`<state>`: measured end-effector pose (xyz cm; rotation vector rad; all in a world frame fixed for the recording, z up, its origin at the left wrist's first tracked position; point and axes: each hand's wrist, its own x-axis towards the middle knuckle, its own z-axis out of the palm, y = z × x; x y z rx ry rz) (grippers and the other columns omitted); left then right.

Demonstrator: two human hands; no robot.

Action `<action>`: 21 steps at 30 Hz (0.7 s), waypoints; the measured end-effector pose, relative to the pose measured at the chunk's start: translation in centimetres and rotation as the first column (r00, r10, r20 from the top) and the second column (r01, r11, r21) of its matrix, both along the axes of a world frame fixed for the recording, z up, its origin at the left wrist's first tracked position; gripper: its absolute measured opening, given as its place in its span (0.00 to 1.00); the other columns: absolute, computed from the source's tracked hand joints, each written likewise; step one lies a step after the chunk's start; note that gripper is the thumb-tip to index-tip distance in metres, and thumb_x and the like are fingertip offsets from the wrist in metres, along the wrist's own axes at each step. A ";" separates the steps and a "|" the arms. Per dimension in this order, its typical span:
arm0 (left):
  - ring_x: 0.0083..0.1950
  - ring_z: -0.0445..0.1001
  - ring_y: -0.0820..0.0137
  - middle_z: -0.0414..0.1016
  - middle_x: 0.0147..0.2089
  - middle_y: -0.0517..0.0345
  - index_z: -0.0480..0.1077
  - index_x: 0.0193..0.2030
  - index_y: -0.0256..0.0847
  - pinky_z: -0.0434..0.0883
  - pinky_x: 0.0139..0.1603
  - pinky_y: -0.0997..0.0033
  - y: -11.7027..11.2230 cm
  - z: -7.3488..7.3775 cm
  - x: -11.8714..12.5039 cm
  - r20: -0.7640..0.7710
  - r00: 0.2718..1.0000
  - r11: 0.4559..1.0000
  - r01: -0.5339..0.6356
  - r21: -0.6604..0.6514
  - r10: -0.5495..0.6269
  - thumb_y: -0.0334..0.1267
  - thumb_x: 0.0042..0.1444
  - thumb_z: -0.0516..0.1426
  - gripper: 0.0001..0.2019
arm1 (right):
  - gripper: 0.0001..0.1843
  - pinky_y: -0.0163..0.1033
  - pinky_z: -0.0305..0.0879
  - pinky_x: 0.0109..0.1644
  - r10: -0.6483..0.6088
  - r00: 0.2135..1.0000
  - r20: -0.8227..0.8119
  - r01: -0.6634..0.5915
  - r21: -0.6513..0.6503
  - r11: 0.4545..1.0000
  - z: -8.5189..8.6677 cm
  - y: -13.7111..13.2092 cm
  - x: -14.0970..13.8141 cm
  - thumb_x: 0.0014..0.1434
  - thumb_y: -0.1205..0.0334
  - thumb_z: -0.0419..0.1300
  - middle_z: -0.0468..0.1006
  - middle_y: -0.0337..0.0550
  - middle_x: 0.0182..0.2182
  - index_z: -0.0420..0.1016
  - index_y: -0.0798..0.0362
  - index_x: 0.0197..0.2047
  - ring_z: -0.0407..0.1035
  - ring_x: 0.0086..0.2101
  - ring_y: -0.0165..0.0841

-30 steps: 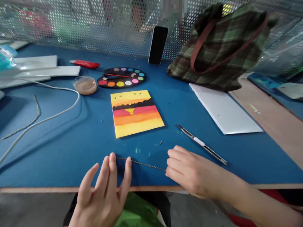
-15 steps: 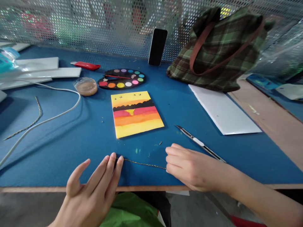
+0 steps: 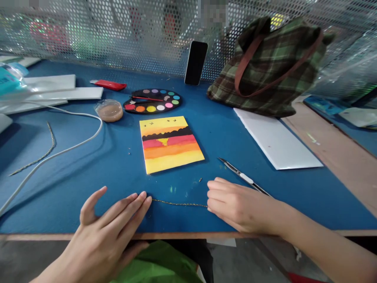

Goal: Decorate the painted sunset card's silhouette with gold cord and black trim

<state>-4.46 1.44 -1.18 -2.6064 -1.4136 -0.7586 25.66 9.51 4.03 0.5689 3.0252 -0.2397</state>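
The left hand has slid lower and flattened, its open grip just beside one end of the twisted gold cord lying on the counter; the open right hand touches the other end.

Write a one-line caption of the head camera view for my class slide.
Left hand and right hand flank a twisted gold cord on a blue table, below a sunset painting.
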 end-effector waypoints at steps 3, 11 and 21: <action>0.47 0.75 0.67 0.78 0.51 0.58 0.65 0.59 0.45 0.42 0.70 0.54 0.5 0.7 0.3 0.008 0.999 1.000 0.031 0.001 -0.031 0.50 0.64 0.48 0.21 | 0.13 0.39 0.47 0.35 -0.030 0.999 -0.032 0.033 0.123 0.992 -0.2 -0.4 -0.3 0.63 0.71 0.49 0.62 0.38 0.23 0.60 0.54 0.25 0.50 0.29 0.31; 0.41 0.74 0.69 0.78 0.34 0.63 0.74 0.33 0.43 0.50 0.64 0.57 2.0 2.8 2.1 -0.024 0.999 0.992 -0.034 0.121 0.037 0.30 0.66 0.44 0.19 | 0.09 0.45 0.52 0.43 -0.254 0.958 -0.132 0.282 0.276 0.919 0.4 -2.9 -2.5 0.59 0.74 0.48 0.69 0.45 0.32 0.68 0.56 0.36 0.59 0.36 0.37; 0.39 0.73 0.68 0.78 0.35 0.59 0.73 0.36 0.40 0.53 0.60 0.55 1.6 3.5 2.5 -0.023 0.999 0.988 -0.021 0.153 0.025 0.26 0.64 0.44 0.17 | 0.13 0.48 0.53 0.55 -0.324 0.880 -0.347 0.420 0.250 0.872 3.3 -5.6 -4.0 0.61 0.76 0.50 0.73 0.47 0.41 0.71 0.58 0.45 0.62 0.47 0.38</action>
